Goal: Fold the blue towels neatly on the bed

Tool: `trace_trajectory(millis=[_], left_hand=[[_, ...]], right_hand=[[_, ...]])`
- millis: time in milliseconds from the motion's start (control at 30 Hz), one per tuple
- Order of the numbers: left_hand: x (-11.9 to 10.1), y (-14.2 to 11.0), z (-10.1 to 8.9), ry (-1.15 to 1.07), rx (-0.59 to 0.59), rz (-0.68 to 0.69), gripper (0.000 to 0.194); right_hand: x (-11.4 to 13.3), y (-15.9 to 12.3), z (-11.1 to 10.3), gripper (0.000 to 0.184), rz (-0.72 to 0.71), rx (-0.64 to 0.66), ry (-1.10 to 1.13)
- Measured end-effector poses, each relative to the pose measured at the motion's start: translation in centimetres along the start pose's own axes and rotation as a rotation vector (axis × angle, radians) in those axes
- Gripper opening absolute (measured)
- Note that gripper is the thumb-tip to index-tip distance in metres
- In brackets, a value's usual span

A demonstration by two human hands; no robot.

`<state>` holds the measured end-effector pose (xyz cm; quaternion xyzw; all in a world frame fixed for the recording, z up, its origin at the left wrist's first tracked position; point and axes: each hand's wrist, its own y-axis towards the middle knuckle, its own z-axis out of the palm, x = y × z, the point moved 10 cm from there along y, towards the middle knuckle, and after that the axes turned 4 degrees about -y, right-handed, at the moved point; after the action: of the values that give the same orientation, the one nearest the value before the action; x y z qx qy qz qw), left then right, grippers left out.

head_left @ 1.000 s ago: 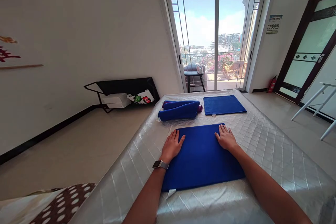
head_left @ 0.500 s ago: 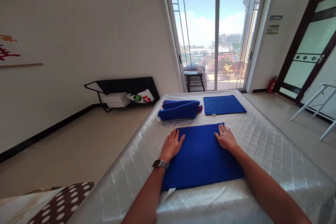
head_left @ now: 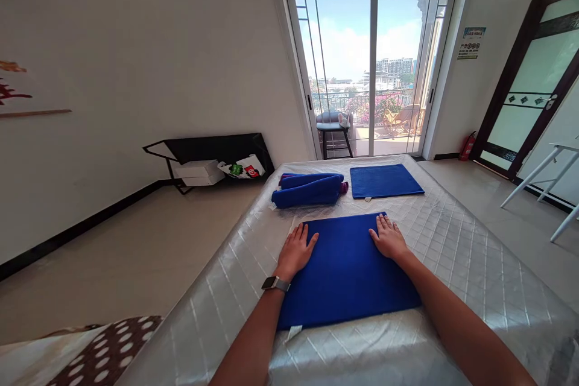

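A blue towel (head_left: 348, 277) lies spread flat in front of me, a white tag at its near left corner. My left hand (head_left: 296, 250) rests palm down on its far left corner, fingers stretched out, with a watch on the wrist. On the far right corner my right hand (head_left: 388, 235) lies flat too, fingers extended. Neither hand grips anything. Beyond the left hand sit several rolled towels (head_left: 307, 190), mostly blue with some purple showing. A second blue towel (head_left: 386, 181) is laid flat behind, to their right.
All the towels are on a plastic-covered mattress (head_left: 461, 271). Left of it on the floor, a black frame (head_left: 212, 148) holds white boxes (head_left: 199, 172) and a printed bag (head_left: 244, 167). A brown polka-dot cloth (head_left: 108, 353) is at lower left. White stool legs (head_left: 534, 184) stand at right.
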<state>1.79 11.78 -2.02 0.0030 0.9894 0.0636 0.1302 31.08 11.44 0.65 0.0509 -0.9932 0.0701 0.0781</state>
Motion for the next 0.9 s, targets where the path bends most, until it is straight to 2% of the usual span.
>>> trace_trajectory(millis=[433,900], left_hand=[[0.12,0.23,0.29,0.0,-0.031,0.03,0.077],[0.18,0.13,0.23,-0.006,-0.006,0.011,0.079]], right_hand=[[-0.13,0.04,0.06,0.071,0.007,0.0,-0.005],[-0.15,0.26,0.27,0.071,-0.001,0.005,0.0]])
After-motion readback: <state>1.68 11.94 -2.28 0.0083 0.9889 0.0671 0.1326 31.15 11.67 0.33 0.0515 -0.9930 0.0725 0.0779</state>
